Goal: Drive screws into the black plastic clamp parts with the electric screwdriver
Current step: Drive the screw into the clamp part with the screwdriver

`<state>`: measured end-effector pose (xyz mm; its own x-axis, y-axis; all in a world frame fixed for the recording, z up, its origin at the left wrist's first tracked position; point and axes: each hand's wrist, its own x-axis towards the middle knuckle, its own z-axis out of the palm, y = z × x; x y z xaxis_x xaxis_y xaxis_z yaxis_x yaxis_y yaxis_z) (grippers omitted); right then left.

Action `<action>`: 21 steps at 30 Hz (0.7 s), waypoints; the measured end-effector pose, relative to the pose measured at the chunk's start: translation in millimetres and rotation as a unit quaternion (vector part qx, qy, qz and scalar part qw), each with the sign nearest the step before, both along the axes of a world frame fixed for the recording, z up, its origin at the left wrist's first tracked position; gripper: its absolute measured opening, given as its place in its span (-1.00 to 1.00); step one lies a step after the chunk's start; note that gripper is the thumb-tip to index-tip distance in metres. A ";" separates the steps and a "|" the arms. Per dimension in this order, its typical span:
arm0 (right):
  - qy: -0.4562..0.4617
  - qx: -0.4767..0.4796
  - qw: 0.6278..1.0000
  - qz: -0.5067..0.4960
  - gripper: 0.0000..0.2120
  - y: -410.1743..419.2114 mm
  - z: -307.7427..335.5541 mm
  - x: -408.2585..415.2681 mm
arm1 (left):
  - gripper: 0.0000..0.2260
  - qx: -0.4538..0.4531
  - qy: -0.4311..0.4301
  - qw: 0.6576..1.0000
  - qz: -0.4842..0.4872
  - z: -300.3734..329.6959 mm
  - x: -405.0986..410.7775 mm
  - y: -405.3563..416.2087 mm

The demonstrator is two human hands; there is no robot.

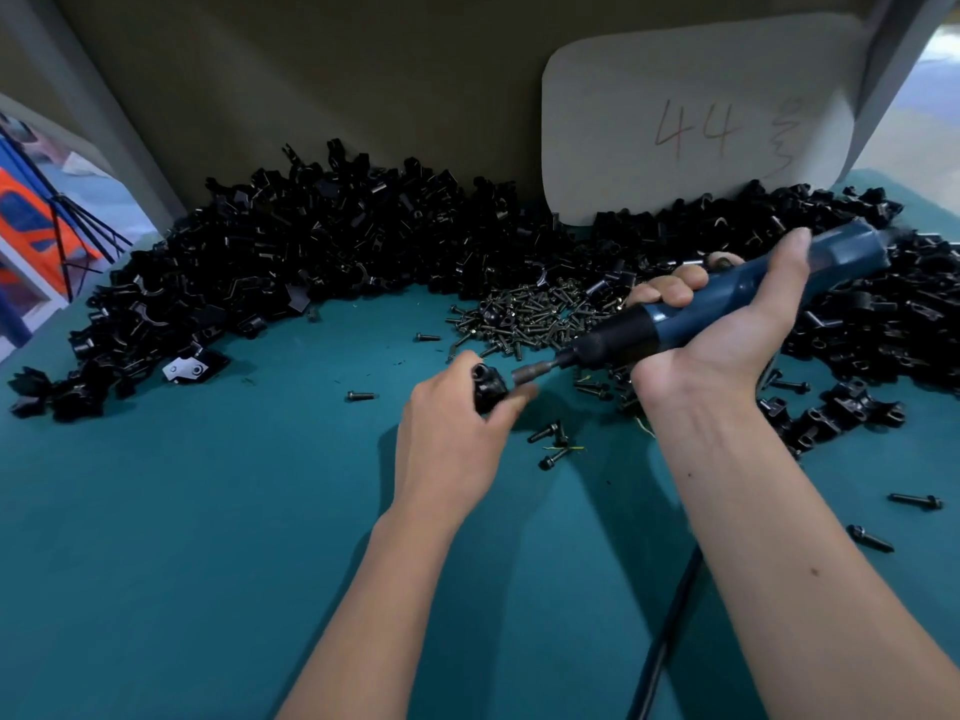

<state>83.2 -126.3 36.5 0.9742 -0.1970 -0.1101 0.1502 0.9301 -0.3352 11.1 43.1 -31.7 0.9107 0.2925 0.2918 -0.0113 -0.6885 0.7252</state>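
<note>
My left hand [457, 433] grips a black plastic clamp part [488, 388] just above the teal table. My right hand [727, 324] is wrapped around the blue electric screwdriver [737, 298], which lies nearly level and points left. Its metal bit [540, 370] meets the right side of the clamp part. A heap of small dark screws [530, 314] lies just behind the two hands.
Large piles of black clamp parts [291, 262] ring the back and right of the teal table [208, 537]. Loose screws [550, 439] lie scattered near the hands. A cardboard wall with a card marked "44" [696, 132] stands behind. The screwdriver cable [670, 631] runs under my right forearm.
</note>
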 end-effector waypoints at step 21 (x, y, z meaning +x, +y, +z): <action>0.038 -0.637 0.769 0.015 -0.70 25.4 -40.2 6.2 | -0.66 -0.734 0.034 0.678 -0.018 19.5 -0.2 13.5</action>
